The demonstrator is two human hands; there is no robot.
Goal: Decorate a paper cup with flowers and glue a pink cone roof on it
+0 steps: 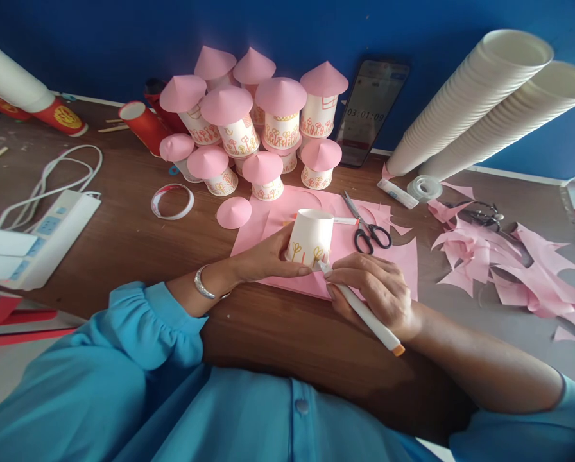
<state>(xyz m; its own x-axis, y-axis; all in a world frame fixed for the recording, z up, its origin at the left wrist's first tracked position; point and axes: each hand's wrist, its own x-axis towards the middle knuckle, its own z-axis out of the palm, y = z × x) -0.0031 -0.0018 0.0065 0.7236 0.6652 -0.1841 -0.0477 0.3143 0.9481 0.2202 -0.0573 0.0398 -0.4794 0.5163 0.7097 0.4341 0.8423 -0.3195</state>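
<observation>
My left hand [267,258] is closed round a white paper cup [314,228], its thumb across the lower part. Yellow-green flower outlines and short red strokes mark the cup's side near the bottom. In my right hand [377,289] is a white marker [364,311] with an orange end, its tip touching the cup's drawn side. Beneath both hands lie pink paper sheets [407,266]. Black-handled scissors [366,226] and another white marker [346,221] rest on the sheets just behind the cup.
Several decorated cups with pink cone roofs [226,106] stand at the back, beside a phone [371,115] leaning on the wall. Tall cup stacks [465,106] lean at right, near pink scraps [470,247]. At left lie a tape roll [172,201] and a power strip [51,234].
</observation>
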